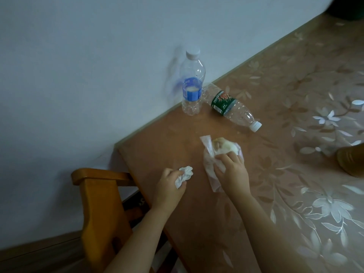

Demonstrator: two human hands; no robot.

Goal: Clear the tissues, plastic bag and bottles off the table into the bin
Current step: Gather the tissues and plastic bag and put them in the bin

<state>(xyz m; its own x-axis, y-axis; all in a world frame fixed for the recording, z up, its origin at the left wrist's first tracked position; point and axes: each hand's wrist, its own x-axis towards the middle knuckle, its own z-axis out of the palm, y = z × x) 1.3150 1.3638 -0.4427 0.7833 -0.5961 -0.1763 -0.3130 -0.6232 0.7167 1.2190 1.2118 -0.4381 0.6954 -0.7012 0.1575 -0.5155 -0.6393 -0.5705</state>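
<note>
Underneath both hands runs a table [275, 91] covered in a glossy brown cloth with pale flowers, set against a plain pale wall [78, 56]; the room is dim. A wooden chair [98, 194] stands left of the left hand [169, 191], by the table's corner.

Counted: two bottles, one tissue, one bag.

The left hand is clenched round the crumpled white tissue [184, 175], which sticks out past the fingers; whether it touches the cloth cannot be told. The right hand [233, 171], just right of it, grips the clear bag [208, 154] with curled fingers. The bag lies on the table with something pale and roundish inside, showing beyond the fingertips.

Both bottles are beyond the hands, well apart from them. The blue bottle [192, 81] stands upright and capped at the wall edge, ahead of the left hand. The green bottle [230, 105] lies on its side just right of it, ahead of the right hand, white cap pointing right. A brown thing [352, 160] sits far right of the right hand, cut off by the frame.
</note>
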